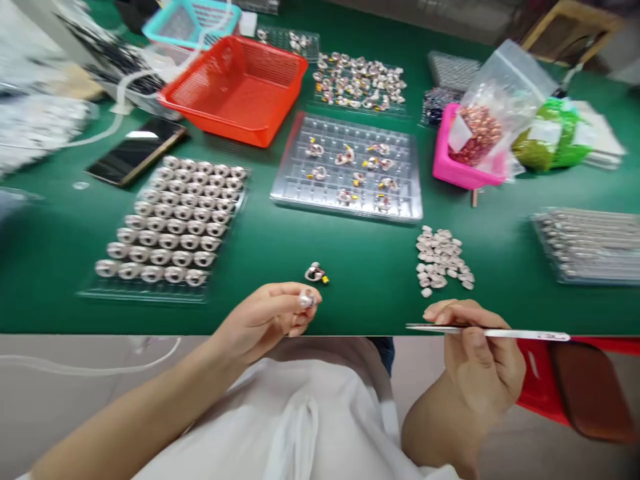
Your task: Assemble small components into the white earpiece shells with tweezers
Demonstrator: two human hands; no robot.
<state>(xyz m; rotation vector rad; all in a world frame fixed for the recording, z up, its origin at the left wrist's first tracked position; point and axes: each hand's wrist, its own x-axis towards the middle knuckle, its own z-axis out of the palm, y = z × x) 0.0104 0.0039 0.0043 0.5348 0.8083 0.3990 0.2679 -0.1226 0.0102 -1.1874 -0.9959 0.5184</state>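
At the table's near edge, my left hand [265, 317] pinches a small silvery-white part [307, 299] between thumb and fingertips. Just beyond it on the green tabletop lies a small ring-shaped assembly [315, 273] with a yellow bit. To the right, my right hand [483, 360] is closed around white tweezers [530, 334], held level with the tips pointing left. Their tips touch nothing. A loose cluster of small pale pieces [440, 257] lies beyond my right hand. Straight ahead, a clear compartment tray [295, 190] bears several assemblies with yellow bits.
On the left stands a tray of silvery rounded parts [173, 227], with a phone [135, 152] behind it. A red basket [240, 93] and a pink basket [467, 173] with bagged copper-coloured pieces sit farther back. Another filled tray [590, 243] lies at right.
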